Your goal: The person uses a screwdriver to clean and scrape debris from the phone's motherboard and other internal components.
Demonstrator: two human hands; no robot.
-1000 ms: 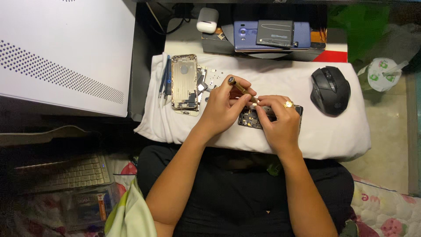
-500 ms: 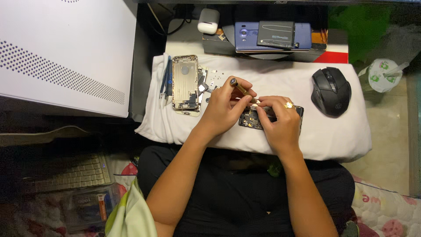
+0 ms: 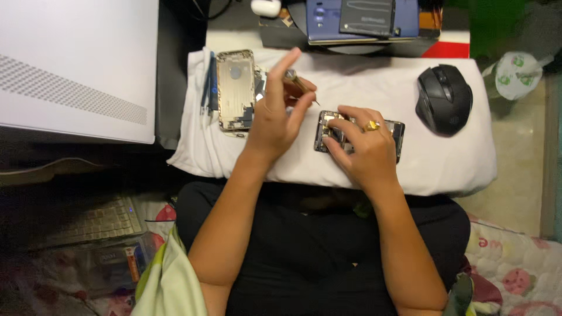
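Left hand: the left hand point(image 3: 275, 114) is raised over the white cloth, its index finger stretched up and away, while thumb and other fingers pinch a small screwdriver point(image 3: 300, 86).
Screwdriver: slanted, handle up and to the left by the fingers, fine tip pointing down and right; the tip hangs just off the upper left corner of the opened phone, apart from it.
Right hand: the right hand point(image 3: 363, 149), with a gold ring point(image 3: 371, 124), lies flat on the opened phone point(image 3: 329, 127), fingers close together and curled toward its left end, pressing it to the cloth.
Opened phone: lies on the white cloth point(image 3: 445, 167) with its long axis left to right, insides up; most of its middle is hidden under the right hand.
Key relation: the phone lies right of and below the screwdriver tip; the right hand is on it, the left hand near but clear of it.
Further out: a gold phone back shell point(image 3: 235, 88) stands lengthwise left of the left hand, thin blue tools point(image 3: 209, 88) beside it; a black mouse point(image 3: 444, 99) sits at the right of the cloth, well apart.
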